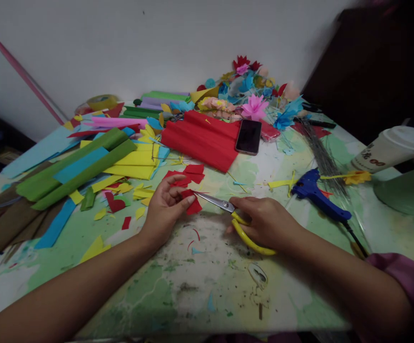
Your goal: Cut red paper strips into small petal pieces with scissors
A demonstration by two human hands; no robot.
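Observation:
My left hand (164, 207) pinches a small red paper piece (192, 204) between thumb and fingers, low over the table. My right hand (264, 221) grips yellow-handled scissors (228, 212), whose metal blades point left and touch the edge of the red piece. More red paper pieces (189, 175) lie just beyond my left hand. A few thin red slivers (195, 236) lie on the table below the scissors.
A folded red crepe sheet (202, 138) with a black phone (249, 136) lies behind. Green, yellow and blue paper rolls (82, 166) fill the left. A blue glue gun (317, 195), a wire bundle (321, 152), a paper cup (392, 147) and paper flowers (253, 93) are at right and back.

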